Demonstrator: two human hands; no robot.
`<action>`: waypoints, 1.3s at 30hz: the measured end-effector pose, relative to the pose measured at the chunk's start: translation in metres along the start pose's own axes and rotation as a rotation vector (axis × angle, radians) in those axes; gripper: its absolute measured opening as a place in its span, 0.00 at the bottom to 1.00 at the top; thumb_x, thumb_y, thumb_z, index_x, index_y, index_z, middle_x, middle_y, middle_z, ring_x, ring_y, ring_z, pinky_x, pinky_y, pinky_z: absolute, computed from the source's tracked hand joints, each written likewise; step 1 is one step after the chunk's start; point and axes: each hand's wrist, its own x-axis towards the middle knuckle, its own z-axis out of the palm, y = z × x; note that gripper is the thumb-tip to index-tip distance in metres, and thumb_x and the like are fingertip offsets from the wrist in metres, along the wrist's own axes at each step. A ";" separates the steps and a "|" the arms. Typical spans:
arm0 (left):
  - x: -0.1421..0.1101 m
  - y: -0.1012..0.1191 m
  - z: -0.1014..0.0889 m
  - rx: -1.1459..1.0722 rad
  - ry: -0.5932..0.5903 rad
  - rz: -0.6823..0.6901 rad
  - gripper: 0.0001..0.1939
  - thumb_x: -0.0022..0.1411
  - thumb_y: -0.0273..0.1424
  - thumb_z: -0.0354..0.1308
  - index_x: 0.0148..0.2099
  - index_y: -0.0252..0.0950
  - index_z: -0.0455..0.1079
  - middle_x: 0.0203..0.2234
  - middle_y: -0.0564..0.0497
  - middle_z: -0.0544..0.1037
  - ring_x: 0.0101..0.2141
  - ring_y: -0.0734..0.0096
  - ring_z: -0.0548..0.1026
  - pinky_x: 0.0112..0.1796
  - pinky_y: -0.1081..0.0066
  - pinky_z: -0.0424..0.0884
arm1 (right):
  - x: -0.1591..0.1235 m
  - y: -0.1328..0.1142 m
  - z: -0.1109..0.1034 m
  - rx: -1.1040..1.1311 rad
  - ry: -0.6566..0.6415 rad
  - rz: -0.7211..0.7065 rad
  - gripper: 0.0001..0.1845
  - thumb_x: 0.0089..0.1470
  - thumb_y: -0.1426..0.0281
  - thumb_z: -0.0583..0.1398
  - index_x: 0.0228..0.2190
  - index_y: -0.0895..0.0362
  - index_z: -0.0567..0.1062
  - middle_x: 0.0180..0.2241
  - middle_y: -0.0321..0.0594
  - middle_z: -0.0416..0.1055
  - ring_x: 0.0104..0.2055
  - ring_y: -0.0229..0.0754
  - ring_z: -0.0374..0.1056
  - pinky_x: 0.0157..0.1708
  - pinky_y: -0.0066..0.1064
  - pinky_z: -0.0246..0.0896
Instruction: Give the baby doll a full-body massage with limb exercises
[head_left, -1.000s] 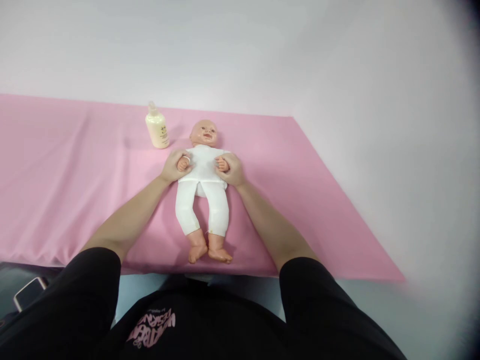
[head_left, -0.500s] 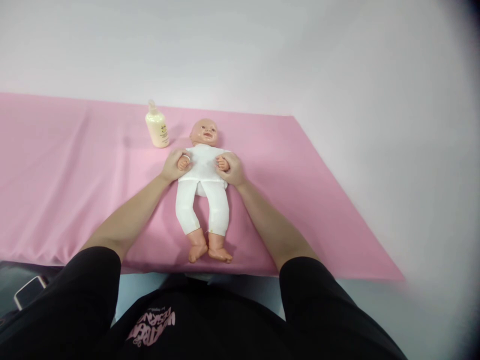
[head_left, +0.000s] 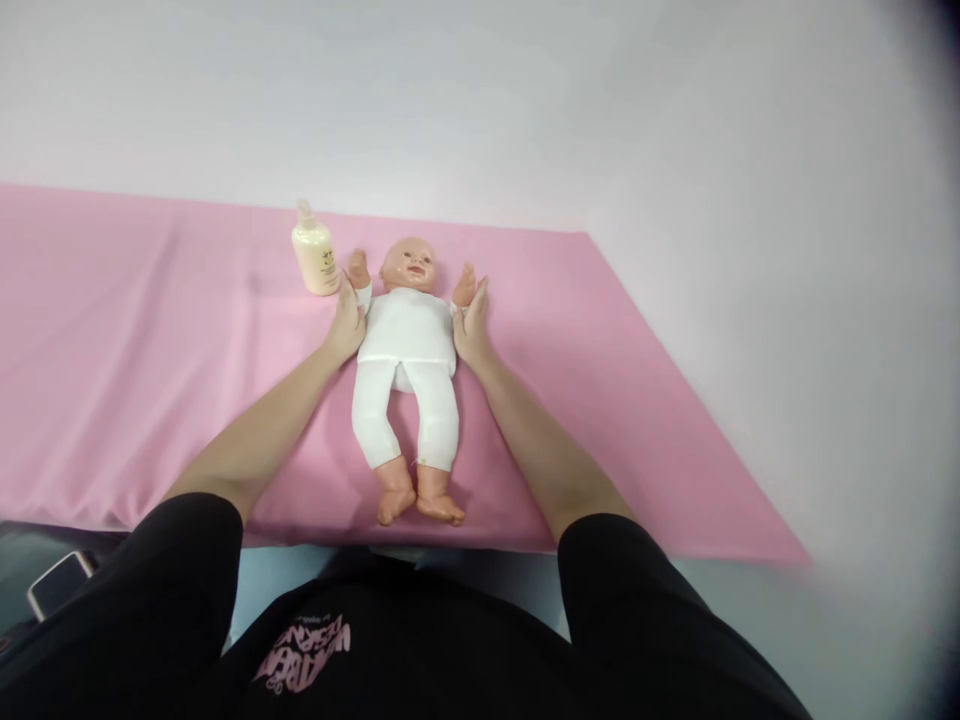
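A baby doll in a white top and white leggings lies on its back on the pink cloth, head away from me. Its arms are raised on either side of its head. My left hand holds the doll's arm on the left of the picture, fingers lying along it up to the small hand. My right hand holds the other arm in the same way. Both of my forearms run alongside the doll's body and legs.
A cream lotion bottle stands just left of the doll's head, close to my left fingertips. The pink cloth ends at a right edge and a near edge by my body. A phone lies low at the left.
Both hands have swung the doll's arms from its chest outward and up beside its head. The doll's body, the bottle and the cloth have stayed in place.
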 end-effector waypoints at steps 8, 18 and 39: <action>-0.002 -0.013 -0.004 0.039 0.013 -0.154 0.45 0.72 0.48 0.57 0.80 0.35 0.42 0.79 0.36 0.42 0.78 0.44 0.38 0.75 0.44 0.37 | -0.001 0.015 -0.005 -0.104 -0.023 0.082 0.37 0.70 0.58 0.45 0.74 0.55 0.48 0.70 0.59 0.56 0.74 0.60 0.53 0.73 0.65 0.52; -0.004 -0.013 -0.007 0.235 0.061 -0.180 0.28 0.69 0.42 0.56 0.66 0.37 0.67 0.49 0.36 0.81 0.54 0.40 0.79 0.59 0.37 0.71 | -0.002 0.015 -0.012 0.041 -0.034 0.111 0.34 0.66 0.54 0.54 0.68 0.54 0.64 0.63 0.56 0.71 0.65 0.62 0.69 0.68 0.66 0.62; -0.003 0.003 -0.007 0.013 0.132 -0.094 0.47 0.62 0.44 0.67 0.74 0.37 0.49 0.65 0.31 0.70 0.64 0.49 0.74 0.62 0.50 0.73 | -0.004 -0.016 -0.021 0.136 0.091 -0.026 0.50 0.64 0.48 0.60 0.74 0.53 0.42 0.68 0.60 0.62 0.69 0.56 0.66 0.66 0.57 0.67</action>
